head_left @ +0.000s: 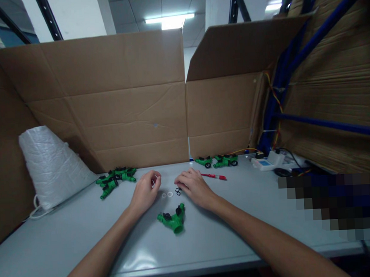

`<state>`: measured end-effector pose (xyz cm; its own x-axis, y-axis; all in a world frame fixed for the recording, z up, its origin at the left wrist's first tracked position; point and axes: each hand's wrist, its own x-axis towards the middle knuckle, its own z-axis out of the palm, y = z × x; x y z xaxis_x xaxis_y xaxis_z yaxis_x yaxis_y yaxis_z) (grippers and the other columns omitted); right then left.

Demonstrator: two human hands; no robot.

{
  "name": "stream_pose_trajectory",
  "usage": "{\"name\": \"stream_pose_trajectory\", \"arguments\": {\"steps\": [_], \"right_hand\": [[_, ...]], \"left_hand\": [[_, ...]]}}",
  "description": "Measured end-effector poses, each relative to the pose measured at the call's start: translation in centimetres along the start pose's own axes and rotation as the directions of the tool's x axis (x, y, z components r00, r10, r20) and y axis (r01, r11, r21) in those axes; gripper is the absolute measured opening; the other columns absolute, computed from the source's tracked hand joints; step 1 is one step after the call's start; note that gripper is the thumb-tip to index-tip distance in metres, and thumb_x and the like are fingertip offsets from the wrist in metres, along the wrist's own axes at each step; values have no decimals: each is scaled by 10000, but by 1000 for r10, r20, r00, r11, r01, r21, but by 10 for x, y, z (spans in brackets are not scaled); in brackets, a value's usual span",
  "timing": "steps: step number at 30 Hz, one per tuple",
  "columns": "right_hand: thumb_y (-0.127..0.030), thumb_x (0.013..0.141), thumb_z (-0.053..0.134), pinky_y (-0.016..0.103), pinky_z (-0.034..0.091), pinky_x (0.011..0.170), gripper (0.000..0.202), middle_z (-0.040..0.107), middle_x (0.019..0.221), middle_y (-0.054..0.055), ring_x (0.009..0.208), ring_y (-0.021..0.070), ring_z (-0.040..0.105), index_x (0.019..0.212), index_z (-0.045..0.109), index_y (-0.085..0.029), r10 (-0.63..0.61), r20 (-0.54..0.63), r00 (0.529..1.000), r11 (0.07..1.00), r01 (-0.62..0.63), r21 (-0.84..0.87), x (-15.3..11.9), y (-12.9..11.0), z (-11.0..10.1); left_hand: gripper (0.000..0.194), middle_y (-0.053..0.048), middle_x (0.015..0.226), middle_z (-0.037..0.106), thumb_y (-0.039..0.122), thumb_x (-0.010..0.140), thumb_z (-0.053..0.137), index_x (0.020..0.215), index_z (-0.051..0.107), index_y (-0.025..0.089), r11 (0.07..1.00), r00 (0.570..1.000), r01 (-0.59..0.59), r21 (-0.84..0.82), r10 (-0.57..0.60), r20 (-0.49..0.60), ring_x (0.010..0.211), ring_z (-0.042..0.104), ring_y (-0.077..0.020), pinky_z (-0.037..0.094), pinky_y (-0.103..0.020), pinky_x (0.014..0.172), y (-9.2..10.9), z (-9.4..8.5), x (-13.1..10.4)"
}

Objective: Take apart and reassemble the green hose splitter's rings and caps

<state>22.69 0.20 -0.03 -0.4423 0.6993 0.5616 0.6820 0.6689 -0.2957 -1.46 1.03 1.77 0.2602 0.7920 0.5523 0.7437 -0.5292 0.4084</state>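
Observation:
My left hand (146, 191) rests over the table with its fingers curled in toward the thumb. Whatever lies between those fingertips, if anything, is too small to make out. Small black rings (178, 191) lie by the fingertips of my right hand (194, 188), which is bent palm down with the fingers close together; the fingers cover part of that spot. Two white rings (167, 195) lie flat between the hands. Nearer to me sits a green Y-shaped hose splitter (173, 219) with black valve levers, its wide opening facing me.
More green splitters (115, 178) are heaped at the left, and others (217, 161) stand by the back cardboard wall (128, 116). A red screwdriver (214, 176) lies beyond my right hand. A white foam-wrapped bundle (54, 166) leans left; a power strip (267, 162) and cables sit right.

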Motion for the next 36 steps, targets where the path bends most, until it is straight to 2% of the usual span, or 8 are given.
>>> {"name": "stream_pose_trajectory", "arguments": {"steps": [6,15,27,36], "right_hand": [[-182,1059,584,373,332,872,139,761,1041,29,994,242,540,1060,706,-248,-6,-6,1000,1000,6,25,-1,3,4],[-197,1070,558,370,347,876,137,753,1009,36,970,245,545,1043,686,-240,27,-1,1000,998,-27,50,0,1,2],[-264,1090,535,373,360,879,174,727,1019,45,978,244,523,1042,701,-242,6,-15,1000,1000,-6,27,-1,-1,3],[-186,1069,528,397,380,900,173,731,1097,74,1024,263,540,1094,692,-236,21,-26,999,999,-20,37,1,1,-4]], "left_hand": [[177,-49,916,689,333,1030,489,1025,623,219,1000,1000,2,6,-3,8,839,644,-228,491,-345,776,-2,1,-1],[200,-54,900,690,350,1024,487,1039,634,216,1000,1000,12,5,-12,11,846,650,-237,492,-354,761,0,0,-2],[176,-54,932,694,331,1017,509,1041,638,214,1000,1000,11,-1,-11,7,848,643,-230,488,-346,784,-2,1,-1],[184,-57,915,686,326,1030,486,943,605,217,1000,1000,-18,-2,18,17,862,627,-234,484,-348,790,0,0,-2]]}}
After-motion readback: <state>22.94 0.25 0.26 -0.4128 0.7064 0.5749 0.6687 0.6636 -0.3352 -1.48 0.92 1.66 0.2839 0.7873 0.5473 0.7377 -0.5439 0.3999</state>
